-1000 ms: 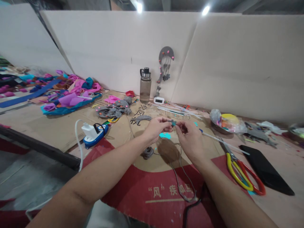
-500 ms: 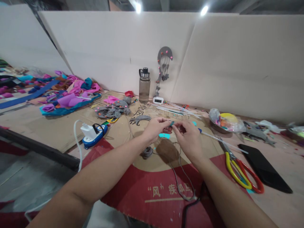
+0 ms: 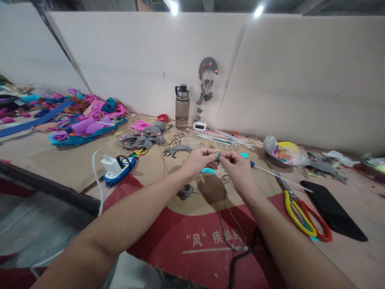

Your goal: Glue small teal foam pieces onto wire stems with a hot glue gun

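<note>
Left hand (image 3: 198, 158) and right hand (image 3: 237, 168) both pinch small teal piece (image 3: 217, 157), just ahead of coiled grey cord (image 3: 186, 191). Joining step, probably; view blurred. Next: steady fingertip pressure.

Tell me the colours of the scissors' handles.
Yellow and red, on the scissors in the head view.
</note>
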`<state>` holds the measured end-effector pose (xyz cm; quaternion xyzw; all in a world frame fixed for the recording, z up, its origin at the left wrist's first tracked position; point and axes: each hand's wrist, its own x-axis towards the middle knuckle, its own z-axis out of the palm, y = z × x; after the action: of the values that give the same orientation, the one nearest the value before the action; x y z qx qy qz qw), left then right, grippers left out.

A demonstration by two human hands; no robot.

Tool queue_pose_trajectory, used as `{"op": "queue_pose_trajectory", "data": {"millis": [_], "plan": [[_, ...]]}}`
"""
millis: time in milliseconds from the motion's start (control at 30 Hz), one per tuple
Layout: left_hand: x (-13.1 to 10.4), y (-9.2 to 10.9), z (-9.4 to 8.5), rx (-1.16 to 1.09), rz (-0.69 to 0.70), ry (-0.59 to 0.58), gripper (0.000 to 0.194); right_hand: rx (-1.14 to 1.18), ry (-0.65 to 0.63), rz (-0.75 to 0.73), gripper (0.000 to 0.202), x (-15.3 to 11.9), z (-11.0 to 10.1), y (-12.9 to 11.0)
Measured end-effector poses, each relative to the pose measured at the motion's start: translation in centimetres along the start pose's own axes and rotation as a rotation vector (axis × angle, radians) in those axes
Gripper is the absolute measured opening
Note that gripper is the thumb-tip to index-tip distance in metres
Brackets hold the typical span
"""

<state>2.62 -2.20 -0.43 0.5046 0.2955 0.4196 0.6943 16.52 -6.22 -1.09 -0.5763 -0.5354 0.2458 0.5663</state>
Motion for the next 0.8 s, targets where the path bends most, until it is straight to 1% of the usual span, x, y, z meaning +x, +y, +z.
{"op": "queue_pose_trajectory", "data": {"millis": [133,267,367,467,567,600,633,700,800], "plan": [[0.2,-0.1,-0.4,-0.093,-0.062,-0.104,0.01,0.0,0.047,0.009,0.017,0.1,-0.3,0.0],[0.1,0.3,-0.5,-0.142,-0.089,-0.136,0.004,-0.034,0.058,-0.006,0.015,0.2,-0.6,0.2],[0.0,0.5,-0.6,-0.138,-0.109,-0.143,0.014,-0.049,0.058,-0.004,0.014,0.2,-0.6,0.2],[0.4,0.3,-1.0,-0.087,-0.132,-0.079,0.018,-0.037,0.053,0.018,0.014,0.2,-0.6,0.1],[1.0,0.0,-1.7,0.022,-0.086,0.085,0.005,-0.017,0.062,0.039,0.017,0.2,-0.6,0.0],[1.2,-0.1,-1.9,0.067,-0.061,0.141,0.008,-0.011,0.067,0.043,0.018,0.2,-0.6,0.0],[1.3,0.0,-2.2,0.1,-0.049,0.167,0.013,-0.004,0.07,0.047,0.018,0.2,-0.6,0.0],[1.5,0.2,-2.7,0.128,-0.033,0.187,0.019,0.007,0.07,0.062,0.019,0.2,-0.6,0.0],[1.6,0.5,-3.1,0.137,-0.03,0.168,0.025,0.003,0.059,0.08,0.02,0.2,-0.8,0.0]]}}
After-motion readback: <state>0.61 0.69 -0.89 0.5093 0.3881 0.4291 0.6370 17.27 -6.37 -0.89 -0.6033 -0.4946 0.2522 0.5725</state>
